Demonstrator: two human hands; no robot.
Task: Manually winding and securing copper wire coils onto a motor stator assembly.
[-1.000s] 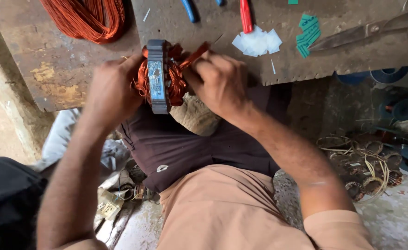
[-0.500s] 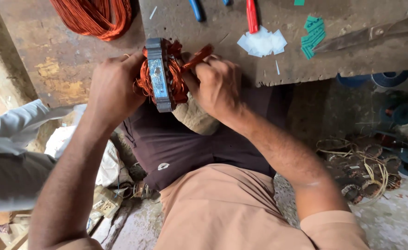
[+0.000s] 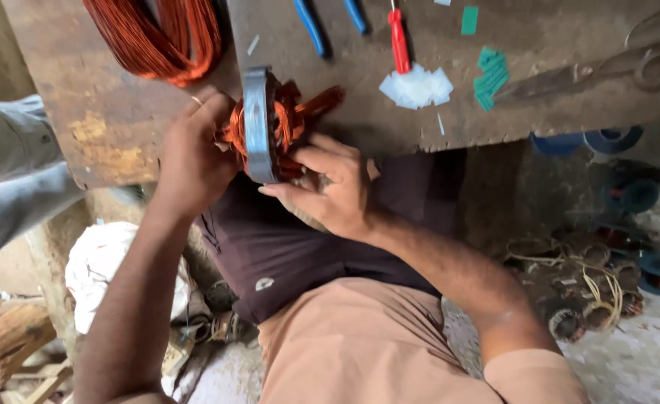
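1. The stator ring [image 3: 257, 123] was dull grey metal, wound with bright orange-copper wire.
2. The loose wire coil [image 3: 158, 37] was the same orange-copper.
3. The screwdriver [image 3: 399, 41] handle was red.
4. The plier handles [image 3: 311, 26] were blue.
5. The paper slips [image 3: 417, 87] were white; the strips [image 3: 491, 71] green.
6. The bench [image 3: 120, 120] was dark, stained brown.

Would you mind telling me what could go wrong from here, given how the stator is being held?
1. The stator sits at the bench edge, gripped only by the left hand and right hand; a slip could drop it onto the lap.
2. Fingers press the copper windings, so strands might kink or snag.
3. The paper slips and green strips lie loose nearby and could be swept off.
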